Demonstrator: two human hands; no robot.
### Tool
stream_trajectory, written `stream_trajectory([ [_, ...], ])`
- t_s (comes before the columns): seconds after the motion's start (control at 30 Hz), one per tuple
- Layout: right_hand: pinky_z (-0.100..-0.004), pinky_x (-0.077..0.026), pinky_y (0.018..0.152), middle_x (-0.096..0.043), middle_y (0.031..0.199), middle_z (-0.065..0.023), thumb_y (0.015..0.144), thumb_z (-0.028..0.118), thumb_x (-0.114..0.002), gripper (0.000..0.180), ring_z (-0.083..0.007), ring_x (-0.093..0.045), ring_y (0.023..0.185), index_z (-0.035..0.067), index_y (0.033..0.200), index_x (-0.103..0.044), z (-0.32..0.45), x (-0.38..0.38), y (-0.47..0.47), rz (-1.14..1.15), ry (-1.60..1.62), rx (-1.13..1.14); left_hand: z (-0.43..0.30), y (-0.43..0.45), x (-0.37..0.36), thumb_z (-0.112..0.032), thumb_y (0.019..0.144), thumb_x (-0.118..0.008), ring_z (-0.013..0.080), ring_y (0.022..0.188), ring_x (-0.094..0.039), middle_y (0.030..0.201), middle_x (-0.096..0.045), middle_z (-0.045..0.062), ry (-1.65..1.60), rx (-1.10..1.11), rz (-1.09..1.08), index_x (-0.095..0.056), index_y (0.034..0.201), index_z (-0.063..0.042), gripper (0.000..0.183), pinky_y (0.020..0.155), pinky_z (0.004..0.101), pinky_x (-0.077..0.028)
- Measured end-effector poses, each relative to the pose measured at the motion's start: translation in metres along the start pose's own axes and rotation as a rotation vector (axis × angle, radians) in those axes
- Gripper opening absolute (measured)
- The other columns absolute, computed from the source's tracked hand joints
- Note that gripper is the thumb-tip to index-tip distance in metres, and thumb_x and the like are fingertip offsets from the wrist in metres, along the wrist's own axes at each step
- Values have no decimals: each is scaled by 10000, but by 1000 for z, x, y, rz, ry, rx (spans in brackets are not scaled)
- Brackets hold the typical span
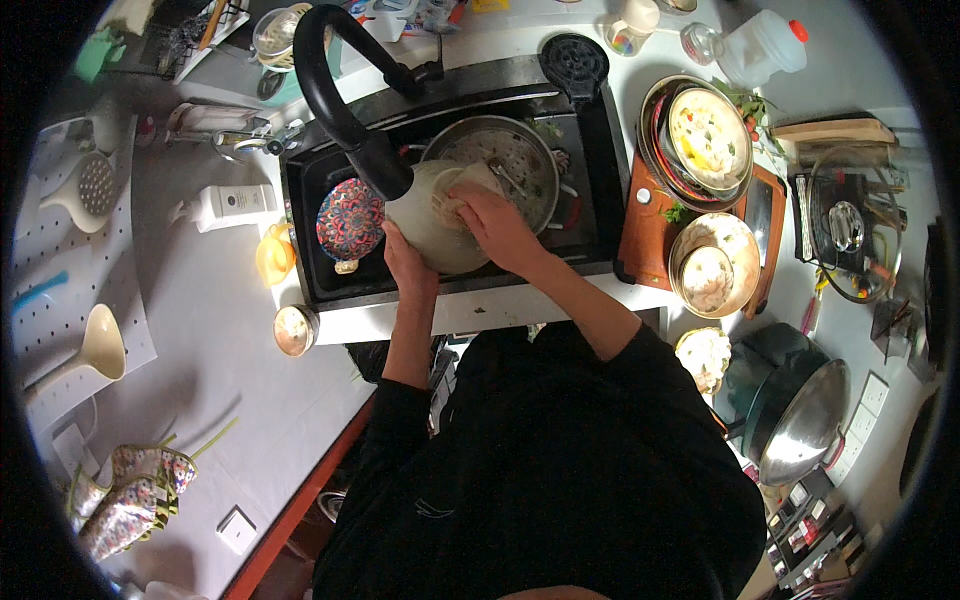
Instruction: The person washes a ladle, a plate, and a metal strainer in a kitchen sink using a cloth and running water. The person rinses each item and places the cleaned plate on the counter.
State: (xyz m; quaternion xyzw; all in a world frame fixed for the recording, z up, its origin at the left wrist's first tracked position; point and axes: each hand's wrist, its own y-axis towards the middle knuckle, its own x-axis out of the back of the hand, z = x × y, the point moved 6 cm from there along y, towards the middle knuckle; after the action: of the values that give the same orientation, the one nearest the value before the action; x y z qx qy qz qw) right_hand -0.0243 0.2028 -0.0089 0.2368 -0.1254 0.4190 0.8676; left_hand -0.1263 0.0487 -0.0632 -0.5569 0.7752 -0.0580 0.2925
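Note:
Over the black sink (300, 247), my left hand (411, 262) grips the lower rim of a pale round dish (420, 217), tilted beneath the faucet. My right hand (495, 225) presses a light-coloured cloth (448, 199) against the dish's surface; whether the dish is a bowl or a plate, I cannot tell. Behind both hands sits a round steel pan (525, 142), partly hidden, with a spoon (510, 178) and murky water in it. A colourful patterned dish (349, 219) lies in the sink to the left of my left hand.
A black faucet (322, 82) arches over the sink. Stacked bowls and plates (709, 139) and two nested bowls (712, 281) stand on a brown board (645, 240) at right. A small bowl (295, 331) sits by the sink's left corner, near a white bottle (236, 206).

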Motion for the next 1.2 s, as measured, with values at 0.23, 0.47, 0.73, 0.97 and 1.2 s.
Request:
stream_trajectory([
  [0.23, -465, -512, 802, -662, 1009, -233, 1062, 246, -471, 301, -409, -649, 942, -7, 1153, -607, -60, 47, -42, -3, 44, -420, 3, 6, 34, -548, 1066, -346, 275, 1307, -514, 1454, -514, 110, -21, 36, -16, -430, 1470, -55, 643, 1100, 455, -407],
  [0.47, -418, -463, 627, -612, 820, -170, 1083, 296, -447, 345, -259, -595, 682, -8, 1053, -608, -72, 81, -53, -201, 101, -379, -9, 11, 68, -587, 1055, -313, 297, 1377, -452, 1515, -460, 94, -120, 134, -14, -407, 1502, -124, 650, 1146, 496, -374],
  [0.73, -403, -445, 599, -609, 725, -122, 1058, 402, -497, 473, -220, -533, 606, -32, 1046, -686, -104, 55, -52, 45, 190, -558, 8, -13, 49, -632, 1038, -269, 304, 1402, -425, 1551, -424, 78, -225, 332, 33, -387, 1521, -162, 684, 1160, 514, -358],
  [0.97, -346, -546, 795, -707, 978, -88, 965, 510, -623, 567, -205, -672, 923, -17, 1166, -683, -105, 26, -42, 262, 686, -849, 23, -6, -5, -696, 1008, -220, 330, 1405, -427, 1559, -418, 92, -290, 414, 122, -384, 1527, -196, 739, 1163, 548, -349],
  [1.2, -319, -555, 743, -716, 943, -67, 880, 416, -769, 474, -142, -677, 824, 21, 1133, -705, -51, 31, -3, 357, 914, -855, 36, 22, -14, -655, 1013, -330, 344, 1382, -457, 1524, -469, 97, -381, 451, 270, -413, 1511, -169, 700, 1153, 562, -365],
])
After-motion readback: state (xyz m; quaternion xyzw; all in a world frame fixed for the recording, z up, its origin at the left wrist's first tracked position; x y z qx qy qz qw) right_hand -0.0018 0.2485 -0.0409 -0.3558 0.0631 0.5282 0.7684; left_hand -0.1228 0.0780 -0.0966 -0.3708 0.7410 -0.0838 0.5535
